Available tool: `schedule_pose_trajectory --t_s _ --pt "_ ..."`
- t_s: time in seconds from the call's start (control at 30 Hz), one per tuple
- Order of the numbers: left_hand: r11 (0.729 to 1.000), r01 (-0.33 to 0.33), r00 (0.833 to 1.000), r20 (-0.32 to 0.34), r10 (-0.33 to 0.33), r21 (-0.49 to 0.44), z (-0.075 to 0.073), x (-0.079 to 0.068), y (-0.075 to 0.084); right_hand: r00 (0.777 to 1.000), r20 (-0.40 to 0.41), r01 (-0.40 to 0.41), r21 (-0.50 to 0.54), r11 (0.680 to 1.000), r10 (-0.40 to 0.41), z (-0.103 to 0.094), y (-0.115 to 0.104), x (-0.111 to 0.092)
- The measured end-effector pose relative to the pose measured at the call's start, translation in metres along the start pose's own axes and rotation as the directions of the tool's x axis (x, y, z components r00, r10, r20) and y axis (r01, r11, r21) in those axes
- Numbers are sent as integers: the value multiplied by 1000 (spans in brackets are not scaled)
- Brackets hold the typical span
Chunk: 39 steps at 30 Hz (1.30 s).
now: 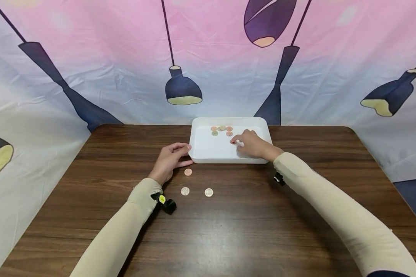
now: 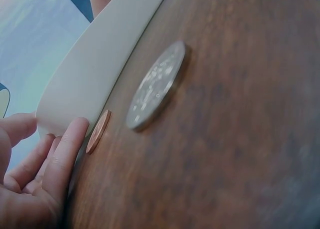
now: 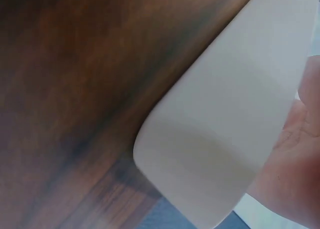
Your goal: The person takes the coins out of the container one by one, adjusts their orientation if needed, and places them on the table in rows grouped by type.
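Observation:
A shallow white tray (image 1: 211, 159) stands at the back of the table. My left hand (image 1: 168, 159) holds its near left corner, with fingers at the rim and low on the wall. Inside the tray, my right hand (image 1: 254, 146) presses an index fingertip on a copper coin (image 1: 232, 142). Several copper and brass coloured coins (image 1: 229, 129) lie flat farther back in the tray. In front of the tray are a copper coin (image 1: 188, 172) and two silver coins (image 1: 208, 192) on the wood. The right wrist view hides that hand's fingertips behind the tray wall.
The brown wooden table (image 1: 228, 234) ends just behind the tray. A printed cloth (image 1: 135, 84) with lamp pictures hangs right behind it. A small black wrist camera (image 1: 168, 206) sits on the left sleeve, near a silver coin (image 1: 185, 191).

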<state>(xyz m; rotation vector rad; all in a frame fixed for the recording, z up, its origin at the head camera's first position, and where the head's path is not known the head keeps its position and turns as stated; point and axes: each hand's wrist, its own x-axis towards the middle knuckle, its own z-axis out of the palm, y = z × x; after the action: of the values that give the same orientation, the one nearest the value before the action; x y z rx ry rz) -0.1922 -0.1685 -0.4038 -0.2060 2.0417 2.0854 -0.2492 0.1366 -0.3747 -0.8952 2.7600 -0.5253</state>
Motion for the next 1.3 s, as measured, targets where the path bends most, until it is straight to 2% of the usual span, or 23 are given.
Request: schedule_pose_trajectory --t_s 0.2,0.33,0.47,0.6,0.7,0.87,1.0,1.1,1.3 --pt "1000 1 1000 -1 -1 2 0 1 -1 999 -11 39 72 997 -38 1 -1 -9" --pt "1000 -1 1000 -4 1 7 -1 2 -1 999 -29 31 165 986 -27 1 2 -12" --pt "1000 -3 1000 -4 3 7 -2 3 -2 999 -19 -22 291 956 28 5 6 -9" --pt "1000 -4 1000 -4 4 -1 -2 4 -3 996 -16 -73 362 929 85 8 10 -4" --pt "1000 -6 1000 -9 6 -6 -1 4 -3 994 -1 -97 376 921 105 10 12 0" --pt "1000 -17 1000 5 17 -6 1 4 -2 993 48 -118 322 939 108 8 13 3" --pt "999 -31 999 8 31 -15 3 4 0 990 66 -139 326 935 124 4 13 5" --pt "999 -35 999 2 35 -22 3 5 0 987 78 -157 380 912 138 3 14 6" --pt "1000 -19 1000 2 19 -10 -1 4 -2 984 90 -180 507 843 156 8 19 9"
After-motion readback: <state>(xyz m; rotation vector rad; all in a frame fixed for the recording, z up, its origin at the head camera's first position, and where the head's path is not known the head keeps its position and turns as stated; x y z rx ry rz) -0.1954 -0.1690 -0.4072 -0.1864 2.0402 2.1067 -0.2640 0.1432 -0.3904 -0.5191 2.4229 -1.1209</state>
